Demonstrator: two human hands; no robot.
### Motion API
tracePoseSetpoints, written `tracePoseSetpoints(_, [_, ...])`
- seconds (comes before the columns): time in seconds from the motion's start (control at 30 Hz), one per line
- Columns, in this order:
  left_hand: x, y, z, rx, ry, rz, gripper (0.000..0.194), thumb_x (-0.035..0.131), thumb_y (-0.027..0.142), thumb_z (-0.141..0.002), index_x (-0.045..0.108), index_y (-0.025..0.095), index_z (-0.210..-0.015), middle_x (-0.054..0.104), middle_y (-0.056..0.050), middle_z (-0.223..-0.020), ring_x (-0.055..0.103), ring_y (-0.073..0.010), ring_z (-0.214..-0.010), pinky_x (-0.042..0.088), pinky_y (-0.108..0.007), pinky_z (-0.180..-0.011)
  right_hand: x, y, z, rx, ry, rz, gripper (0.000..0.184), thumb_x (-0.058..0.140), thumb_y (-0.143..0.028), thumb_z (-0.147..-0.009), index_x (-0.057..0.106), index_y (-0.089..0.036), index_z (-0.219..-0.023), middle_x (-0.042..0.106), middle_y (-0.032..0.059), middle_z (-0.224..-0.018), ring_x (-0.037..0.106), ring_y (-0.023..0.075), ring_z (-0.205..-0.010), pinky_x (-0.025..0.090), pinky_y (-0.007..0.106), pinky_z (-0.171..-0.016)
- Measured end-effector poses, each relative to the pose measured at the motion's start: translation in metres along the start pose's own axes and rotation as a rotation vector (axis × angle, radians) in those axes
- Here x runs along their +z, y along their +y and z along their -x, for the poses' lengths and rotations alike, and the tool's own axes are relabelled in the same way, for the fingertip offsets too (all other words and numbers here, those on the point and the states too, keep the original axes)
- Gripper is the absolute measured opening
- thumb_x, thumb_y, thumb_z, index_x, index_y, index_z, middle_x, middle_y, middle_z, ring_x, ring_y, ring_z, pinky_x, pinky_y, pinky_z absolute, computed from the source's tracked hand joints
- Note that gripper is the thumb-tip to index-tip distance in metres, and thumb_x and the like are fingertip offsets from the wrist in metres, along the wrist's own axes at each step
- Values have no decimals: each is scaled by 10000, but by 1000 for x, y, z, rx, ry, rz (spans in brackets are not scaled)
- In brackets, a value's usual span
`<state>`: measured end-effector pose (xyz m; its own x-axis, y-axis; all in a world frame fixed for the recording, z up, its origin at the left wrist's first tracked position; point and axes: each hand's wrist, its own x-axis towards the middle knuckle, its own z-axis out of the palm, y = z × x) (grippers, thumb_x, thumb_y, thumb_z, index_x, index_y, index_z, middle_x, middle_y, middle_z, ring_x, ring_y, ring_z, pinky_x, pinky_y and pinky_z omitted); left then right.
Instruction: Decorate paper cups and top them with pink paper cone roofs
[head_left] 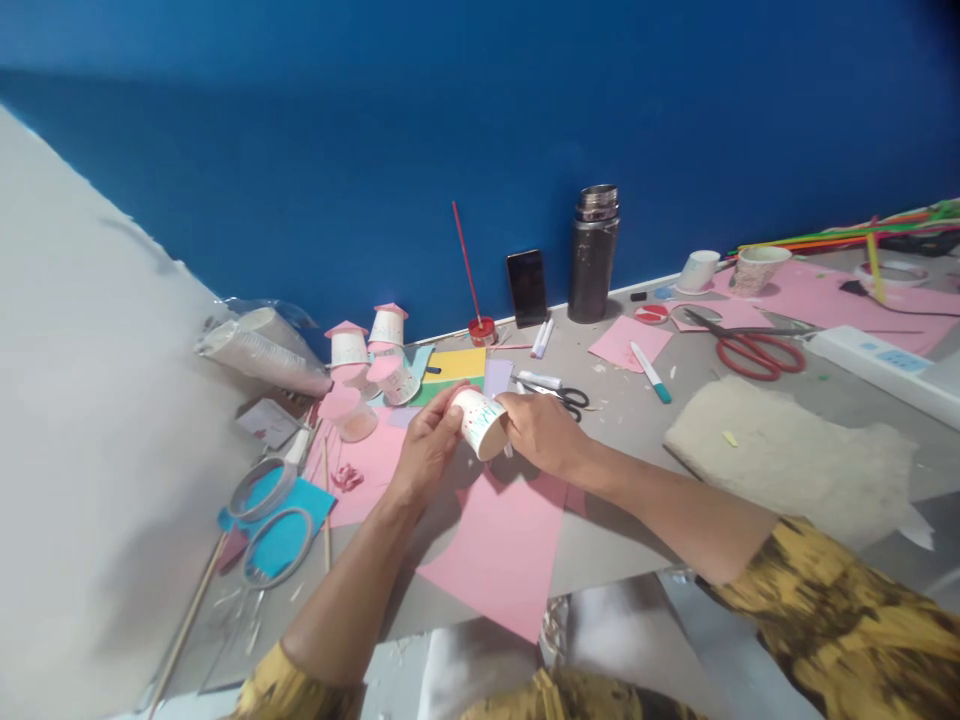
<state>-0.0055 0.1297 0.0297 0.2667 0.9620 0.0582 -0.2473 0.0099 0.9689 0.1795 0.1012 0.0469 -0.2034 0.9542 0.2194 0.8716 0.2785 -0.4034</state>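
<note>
A small white paper cup (478,418) with red dots and teal marks hangs tilted above the table, its base facing down toward me. My left hand (429,440) is wrapped round the cup's left side, thumb on the wall. On the other side my right hand (546,436) is closed, its fingers pinching at the cup's edge; the fingertips are partly hidden. Below both hands lies a cut sheet of pink paper (501,555). Black-handled scissors (574,398) rest just behind my right hand.
Several cups with pink paper tops (349,345) stand at the left, near bagged cups (262,350) and tape rolls (277,547). A dark flask (594,255) and a phone (527,288) stand by the wall. Red-handled scissors (757,355) and a power strip (885,370) lie right.
</note>
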Motion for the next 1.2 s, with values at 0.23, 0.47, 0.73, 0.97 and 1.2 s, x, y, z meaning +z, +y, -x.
tracePoseSetpoints(0.23, [1,4,2,19,-27,-21,428,799,448,-867,740,234,-1234,725,-80,-1210,679,-181,-981,537,-253,-826,-3,-2,2,-7,-15,-10,229,487,-166,-1006,713,-163,-1035,810,117,-959,737,238,-817,417,309,-661])
tracePoseSetpoints(0.47, [-2,3,4,14,-53,-87,471,756,491,-898,693,251,-1299,699,-74,-1203,664,-182,-942,541,-265,-802,-3,-2,2,-14,-25,-22,225,491,-156,-1003,713,-157,-1046,809,119,-964,721,231,-792,388,309,-652])
tracePoseSetpoints(0.73, [-5,3,4,34,-60,-119,566,783,501,-874,663,220,-1350,699,-94,-1225,671,-204,-980,542,-294,-847,3,5,1,-87,7,-53,217,490,-160,-991,698,-149,-1055,799,114,-962,714,228,-801,362,308,-643])
tracePoseSetpoints(0.97, [-7,0,3,58,-71,-159,573,766,514,-884,654,232,-1370,692,-105,-1270,666,-250,-1089,536,-338,-935,7,6,1,-81,37,-80,199,513,-154,-978,700,-149,-1045,797,115,-957,723,241,-816,395,310,-652])
tracePoseSetpoints(1.2, [0,1,3,207,23,-136,857,826,470,-827,406,376,-1568,507,-98,-1554,524,-291,-1386,490,-396,-1075,19,14,-4,-126,232,-287,281,506,-99,-945,684,-166,-1152,793,98,-1006,731,232,-902,506,300,-775])
